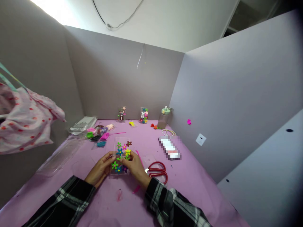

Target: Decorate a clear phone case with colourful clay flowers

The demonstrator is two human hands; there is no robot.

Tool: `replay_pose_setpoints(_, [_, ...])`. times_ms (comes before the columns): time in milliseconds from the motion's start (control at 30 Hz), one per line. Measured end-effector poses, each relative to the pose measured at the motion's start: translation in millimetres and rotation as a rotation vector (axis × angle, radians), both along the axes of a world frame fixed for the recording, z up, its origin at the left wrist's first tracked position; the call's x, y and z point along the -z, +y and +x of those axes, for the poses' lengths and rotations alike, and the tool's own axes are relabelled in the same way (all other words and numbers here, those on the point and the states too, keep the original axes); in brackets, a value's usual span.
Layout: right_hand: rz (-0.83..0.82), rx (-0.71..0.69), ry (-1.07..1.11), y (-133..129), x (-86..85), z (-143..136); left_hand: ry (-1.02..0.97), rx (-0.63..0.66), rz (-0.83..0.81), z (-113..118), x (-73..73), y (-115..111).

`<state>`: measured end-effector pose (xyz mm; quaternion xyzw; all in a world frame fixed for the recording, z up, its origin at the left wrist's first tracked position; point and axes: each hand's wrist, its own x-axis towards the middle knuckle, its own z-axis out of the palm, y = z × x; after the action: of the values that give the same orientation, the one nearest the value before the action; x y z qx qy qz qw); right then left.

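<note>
Between my two hands is a clear, rectangular plastic case [120, 152] covered with small clay-like flowers in green, blue, yellow, pink and brown. My left hand [103, 167] grips its left edge, fingers curled behind. On the right side, my right hand [133, 164] has closed fingers at the case, the thumb lying over the flowers. Whether a small piece is pinched there is hidden. Just right of my right wrist lie red-handled scissors [157, 168], partly covered by the forearm. A thin pink strip [139, 156] lies beside the right hand.
Packets of coloured clay [99, 132] lie at the left, near a clear plastic tray [61, 154]. Two decorated cases, one with a brown rabbit [121, 115] and one with a white rabbit [143, 116], lean at the back. A bottle [163, 118] and a phone [169, 147] are at right.
</note>
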<state>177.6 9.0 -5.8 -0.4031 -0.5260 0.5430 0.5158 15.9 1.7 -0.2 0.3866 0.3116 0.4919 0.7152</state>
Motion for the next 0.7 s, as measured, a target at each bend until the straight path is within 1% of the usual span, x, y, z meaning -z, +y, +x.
replay_pose_setpoints(133, [0.012,0.036,-0.020,0.6,1.3,-0.3,-0.008,-0.002,-0.003,0.0,0.5,-0.4])
replay_pose_setpoints(467, [0.030,0.007,0.016,-1.4,-3.2,0.0,-0.010,-0.007,0.008,0.1,-0.7,-0.6])
replay_pose_setpoints(700, [0.031,0.003,0.019,-1.0,-1.8,0.0,-0.001,0.003,0.012,-0.1,-1.9,-1.6])
